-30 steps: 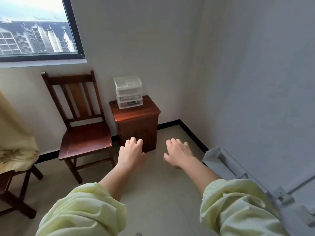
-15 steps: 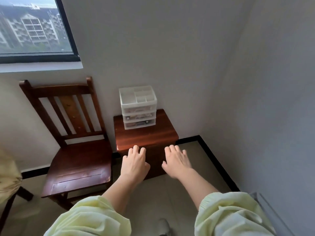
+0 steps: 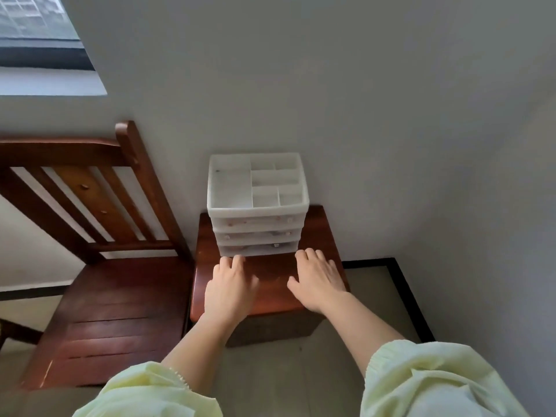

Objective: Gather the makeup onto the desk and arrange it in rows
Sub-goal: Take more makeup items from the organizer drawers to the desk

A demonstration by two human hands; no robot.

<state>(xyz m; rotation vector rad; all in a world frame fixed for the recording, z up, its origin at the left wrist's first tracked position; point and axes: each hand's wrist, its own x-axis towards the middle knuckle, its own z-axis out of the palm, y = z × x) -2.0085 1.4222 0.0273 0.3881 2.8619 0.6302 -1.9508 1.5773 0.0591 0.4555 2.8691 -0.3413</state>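
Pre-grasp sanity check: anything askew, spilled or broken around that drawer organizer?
Nothing stands out. The drawer organizer sits upright on the wooden stand, all three drawers shut, nothing spilled. The left hand and right hand are open, holding nothing.

Translucent matt plastic organizer (image 3: pixel 257 206) on glossy wooden cabinet (image 3: pixel 270 284), beside glossy wooden chair (image 3: pixel 114 311)

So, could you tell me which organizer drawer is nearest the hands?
The bottom drawer, just beyond the left hand and right hand; the other two sit above it.
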